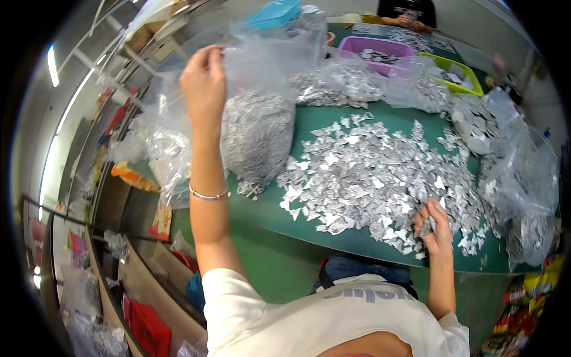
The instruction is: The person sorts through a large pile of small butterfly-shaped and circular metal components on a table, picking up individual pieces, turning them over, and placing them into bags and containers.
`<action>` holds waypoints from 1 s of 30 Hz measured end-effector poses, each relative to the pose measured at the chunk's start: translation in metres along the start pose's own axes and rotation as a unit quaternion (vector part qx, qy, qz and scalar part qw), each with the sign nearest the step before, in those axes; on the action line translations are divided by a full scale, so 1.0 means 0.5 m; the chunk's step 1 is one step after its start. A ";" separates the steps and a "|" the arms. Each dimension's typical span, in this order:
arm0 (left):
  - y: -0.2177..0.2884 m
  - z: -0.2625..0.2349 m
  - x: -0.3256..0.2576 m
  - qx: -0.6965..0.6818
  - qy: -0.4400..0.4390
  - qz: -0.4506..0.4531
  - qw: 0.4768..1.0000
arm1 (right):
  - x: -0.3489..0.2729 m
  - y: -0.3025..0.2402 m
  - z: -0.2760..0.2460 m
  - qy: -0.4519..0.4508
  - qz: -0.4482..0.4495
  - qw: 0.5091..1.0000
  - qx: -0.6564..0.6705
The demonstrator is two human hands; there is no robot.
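Silver metal pieces lay spread in a wide heap over the green table, directly in front of the person. Judging by how things lay, the bagging was well short of finished: the clear plastic bag looked roughly half full, hanging heavy with the same small silver parts, while most of the heap on the table remained loose.

The left hand was raised, pinching the bag's upper edge between fingers and thumb so the bag hung down onto the table. The right hand was curled around a clutch of pieces at the near edge of the heap.

More clear bags of silver parts sat slumped along the right side and at the back of the table. Farther off stood a purple tray holding a few pieces, a yellow-green tray beside it, and a teal lid or bin behind the raised bag. Another person's hands rested at the table's far end.
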State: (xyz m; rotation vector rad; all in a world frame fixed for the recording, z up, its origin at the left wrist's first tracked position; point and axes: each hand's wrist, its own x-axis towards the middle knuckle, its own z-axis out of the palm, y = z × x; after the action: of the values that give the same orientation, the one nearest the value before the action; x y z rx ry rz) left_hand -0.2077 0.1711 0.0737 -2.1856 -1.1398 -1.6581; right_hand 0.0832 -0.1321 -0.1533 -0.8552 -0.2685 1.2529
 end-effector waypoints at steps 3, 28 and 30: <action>-0.043 -0.021 0.028 0.069 -0.109 -0.021 0.991 | -0.001 0.004 0.000 0.004 -0.008 1.000 0.006; -0.482 0.157 -0.060 0.277 -0.229 0.039 0.932 | 0.017 0.059 -0.012 0.045 0.016 0.998 0.036; -0.418 0.100 -0.048 0.083 -0.202 -0.115 0.969 | 0.020 0.064 -0.020 0.049 0.027 0.997 0.056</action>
State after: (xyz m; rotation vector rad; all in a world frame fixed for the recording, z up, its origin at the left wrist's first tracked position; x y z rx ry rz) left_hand -0.3093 0.3325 -0.0287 -2.4210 -1.6246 -1.1570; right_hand 0.0698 -0.1252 -0.1849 -0.8296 -0.0968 1.2590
